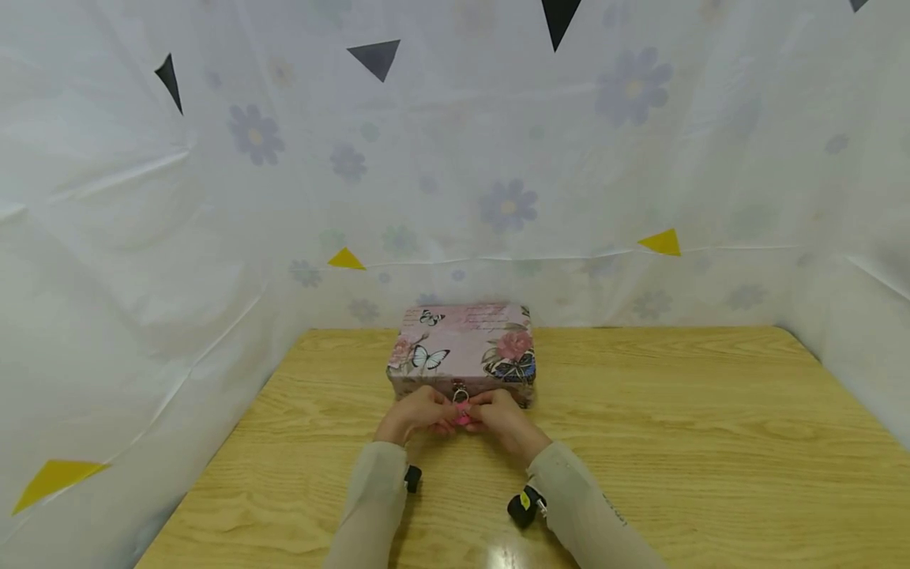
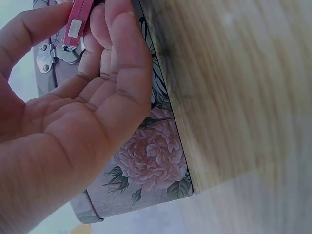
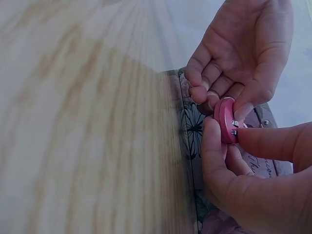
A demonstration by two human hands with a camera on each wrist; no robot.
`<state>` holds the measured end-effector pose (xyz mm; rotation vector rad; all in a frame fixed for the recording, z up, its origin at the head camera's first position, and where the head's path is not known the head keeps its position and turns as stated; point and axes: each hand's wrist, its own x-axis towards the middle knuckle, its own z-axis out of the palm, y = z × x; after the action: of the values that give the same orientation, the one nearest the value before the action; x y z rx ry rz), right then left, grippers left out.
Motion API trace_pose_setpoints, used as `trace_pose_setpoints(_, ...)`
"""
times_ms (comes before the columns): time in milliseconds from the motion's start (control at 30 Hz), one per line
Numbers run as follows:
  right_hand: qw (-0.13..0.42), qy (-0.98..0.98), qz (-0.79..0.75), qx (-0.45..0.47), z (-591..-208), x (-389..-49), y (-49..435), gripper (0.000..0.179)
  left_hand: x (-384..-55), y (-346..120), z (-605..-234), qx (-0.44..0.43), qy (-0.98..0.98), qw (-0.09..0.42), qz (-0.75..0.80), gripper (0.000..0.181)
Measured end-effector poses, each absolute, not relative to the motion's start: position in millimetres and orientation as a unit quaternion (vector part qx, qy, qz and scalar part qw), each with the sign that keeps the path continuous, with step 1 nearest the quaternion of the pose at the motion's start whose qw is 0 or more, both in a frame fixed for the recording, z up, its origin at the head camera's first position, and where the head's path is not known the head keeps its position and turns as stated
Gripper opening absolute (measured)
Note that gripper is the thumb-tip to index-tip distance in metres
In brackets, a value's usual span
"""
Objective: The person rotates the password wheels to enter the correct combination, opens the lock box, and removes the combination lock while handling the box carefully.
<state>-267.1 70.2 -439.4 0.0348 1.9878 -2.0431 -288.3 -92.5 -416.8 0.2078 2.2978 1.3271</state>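
Note:
A pink combination padlock (image 1: 463,412) hangs at the front of a flower-and-butterfly patterned box (image 1: 465,341), its shackle up at the metal latch (image 1: 459,386). My left hand (image 1: 418,412) pinches one side of the padlock between thumb and fingers. From the other side my right hand (image 1: 506,419) grips it. In the right wrist view the right thumb presses by the number dials on the padlock (image 3: 225,121), with fingers curled behind. The left wrist view shows the padlock's pink edge (image 2: 79,22) between the left thumb and fingers, beside a silver latch plate (image 2: 45,58).
The box's lid is down, and it stands near the back edge of a wooden table (image 1: 661,427). A white floral sheet (image 1: 455,158) with black and yellow triangles hangs behind and at the sides. Black wrist devices (image 1: 524,506) sit under both sleeves.

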Motion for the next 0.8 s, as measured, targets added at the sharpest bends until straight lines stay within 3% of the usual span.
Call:
trace_pose_setpoints(467, 0.143, 0.678, -0.72, 0.017, -439.3, -266.5, 70.4, 0.019, -290.8, -100.2, -417.8, 0.099, 0.801, 0.258, 0.531, 0.024)
trace_pose_setpoints(800, 0.141, 0.679, -0.721, 0.021, -438.3, -266.7, 70.0, 0.017, -289.8, -96.6, -415.2, 0.065, 0.804, 0.207, 0.553, 0.026)
